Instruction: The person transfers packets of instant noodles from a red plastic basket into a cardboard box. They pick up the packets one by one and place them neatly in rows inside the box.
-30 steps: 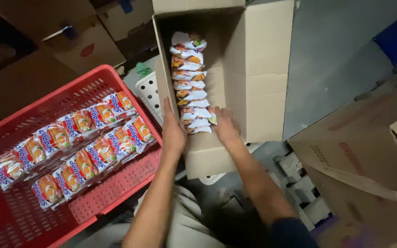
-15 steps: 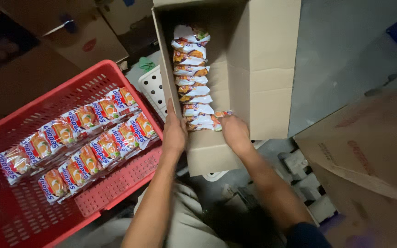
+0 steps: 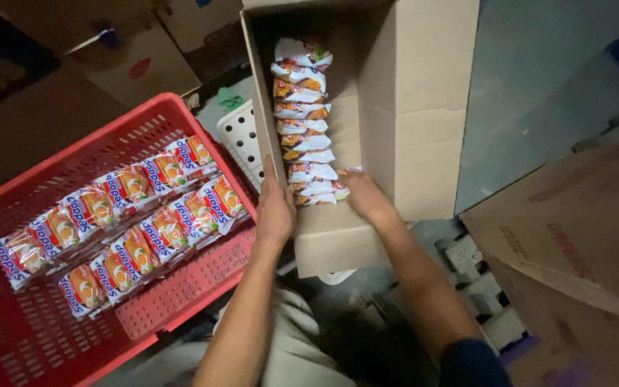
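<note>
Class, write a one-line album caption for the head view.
Both hands, left hand and right hand, grip packets in a cardboard box beside a red crate.

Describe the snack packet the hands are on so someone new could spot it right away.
Find the tall open cardboard box right of the red crate. Inside runs one row of packets. The nearest packet sits between the left hand and right hand; only it is touched.

We see a dim scene, lit softly from above; corners sink into shadow, the packet wrappers (image 3: 302,122) catch faint glare, and edges blur slightly.
</note>
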